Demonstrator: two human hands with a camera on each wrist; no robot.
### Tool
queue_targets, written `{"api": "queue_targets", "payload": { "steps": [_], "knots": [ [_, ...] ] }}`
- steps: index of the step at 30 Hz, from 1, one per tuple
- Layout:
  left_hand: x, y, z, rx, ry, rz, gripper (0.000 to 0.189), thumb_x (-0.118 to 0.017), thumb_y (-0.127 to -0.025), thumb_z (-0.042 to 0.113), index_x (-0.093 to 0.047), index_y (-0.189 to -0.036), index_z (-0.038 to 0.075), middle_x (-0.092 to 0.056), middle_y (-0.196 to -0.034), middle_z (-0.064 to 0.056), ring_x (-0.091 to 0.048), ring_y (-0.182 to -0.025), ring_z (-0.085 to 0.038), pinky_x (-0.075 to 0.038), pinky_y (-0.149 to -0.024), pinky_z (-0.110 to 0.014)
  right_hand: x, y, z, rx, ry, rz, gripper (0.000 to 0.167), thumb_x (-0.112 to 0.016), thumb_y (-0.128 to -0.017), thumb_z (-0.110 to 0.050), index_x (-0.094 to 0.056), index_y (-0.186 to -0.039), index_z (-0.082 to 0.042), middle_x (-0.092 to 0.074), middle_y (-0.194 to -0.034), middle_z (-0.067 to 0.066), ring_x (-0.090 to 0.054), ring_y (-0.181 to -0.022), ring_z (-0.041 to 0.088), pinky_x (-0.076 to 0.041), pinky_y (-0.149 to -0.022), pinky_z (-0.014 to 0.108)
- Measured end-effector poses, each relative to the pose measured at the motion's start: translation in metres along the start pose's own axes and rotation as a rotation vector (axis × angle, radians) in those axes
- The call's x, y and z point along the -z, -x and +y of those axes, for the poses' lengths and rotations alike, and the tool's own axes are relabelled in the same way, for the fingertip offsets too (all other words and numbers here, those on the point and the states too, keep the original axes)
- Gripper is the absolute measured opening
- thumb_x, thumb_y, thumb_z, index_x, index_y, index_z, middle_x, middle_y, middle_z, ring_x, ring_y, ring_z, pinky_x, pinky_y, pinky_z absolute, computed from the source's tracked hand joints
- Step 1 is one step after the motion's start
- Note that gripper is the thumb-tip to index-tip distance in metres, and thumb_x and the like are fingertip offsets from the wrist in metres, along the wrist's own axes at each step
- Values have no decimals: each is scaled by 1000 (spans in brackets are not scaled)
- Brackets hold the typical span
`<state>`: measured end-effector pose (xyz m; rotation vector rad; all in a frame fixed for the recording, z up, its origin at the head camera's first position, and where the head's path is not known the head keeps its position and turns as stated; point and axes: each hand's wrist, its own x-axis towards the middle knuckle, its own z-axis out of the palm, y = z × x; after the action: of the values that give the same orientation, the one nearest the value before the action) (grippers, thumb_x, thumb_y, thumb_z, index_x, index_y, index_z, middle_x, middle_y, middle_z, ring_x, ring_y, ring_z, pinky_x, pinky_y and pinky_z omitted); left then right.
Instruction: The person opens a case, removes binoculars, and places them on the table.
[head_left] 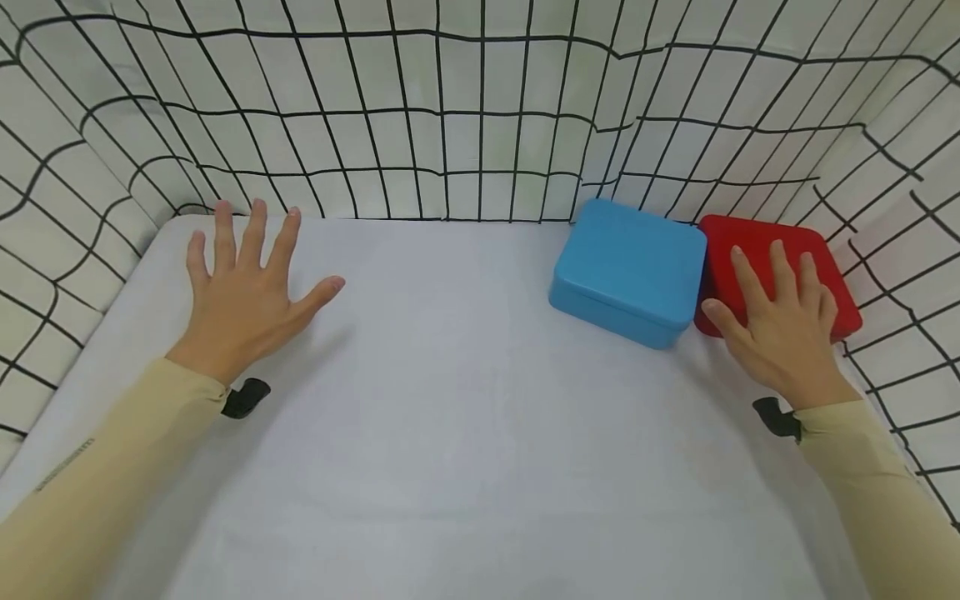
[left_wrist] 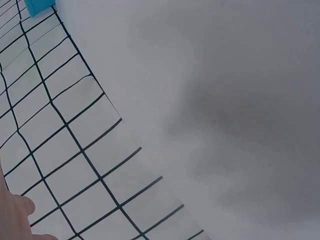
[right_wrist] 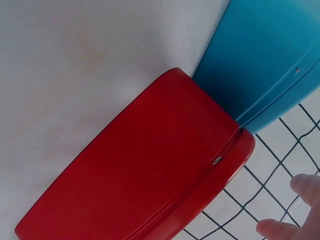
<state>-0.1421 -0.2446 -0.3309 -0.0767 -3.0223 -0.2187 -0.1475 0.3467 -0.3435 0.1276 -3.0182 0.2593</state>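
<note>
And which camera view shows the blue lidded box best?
The head view: the blue lidded box appears uncropped, lid and front visible. The right wrist view cuts it off; the left wrist view catches only a small piece.

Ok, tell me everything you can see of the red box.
The red box is smooth, plastic-looking and rectangular, with rounded corners, a seam below its lid and a small pale mark by that seam. It looks closed and lies broad side up on the white surface, near the wire mesh. The blue box sits at its left, apparently touching. The right grip is over it, fingers spread; contact can't be confirmed.
</note>
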Motion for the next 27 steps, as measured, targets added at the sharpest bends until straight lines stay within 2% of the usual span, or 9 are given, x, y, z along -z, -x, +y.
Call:
{"api": "queue_targets", "payload": {
  "steps": [15, 21, 27],
  "knots": [
    [-13, -30, 49, -99, -4, 12, 93, -30, -96, 81, -1, -167, 29, 9, -176, -11, 24, -161, -37, 9, -125, -71, -5, -11, 3, -1, -18, -8, 86, -39, -100, -67, -7, -168, -24, 8, -174, 24, 8, -159, 54, 1, -119, 81],
    [-15, -42, 67, -131, 3, 0, 92, -29, -96, 82, -2, -167, 29, 7, -176, -10, 23, -162, -36, 8, -125, -69, -5, -17, 1, 0, -14, -13, 87, -40, -100, -67, -6, -168, -25, 9, -174, 22, 7, -159, 54, 1, -119, 82],
    [-24, -56, 84, -155, 2, -26, 93, -25, -95, 84, -1, -167, 30, 8, -176, -8, 24, -161, -35, 9, -126, -67, -9, -24, 0, -5, -27, -23, 87, -38, -99, -70, -5, -168, -26, 7, -174, 22, 7, -159, 54, 2, -118, 82]
  ]
}}
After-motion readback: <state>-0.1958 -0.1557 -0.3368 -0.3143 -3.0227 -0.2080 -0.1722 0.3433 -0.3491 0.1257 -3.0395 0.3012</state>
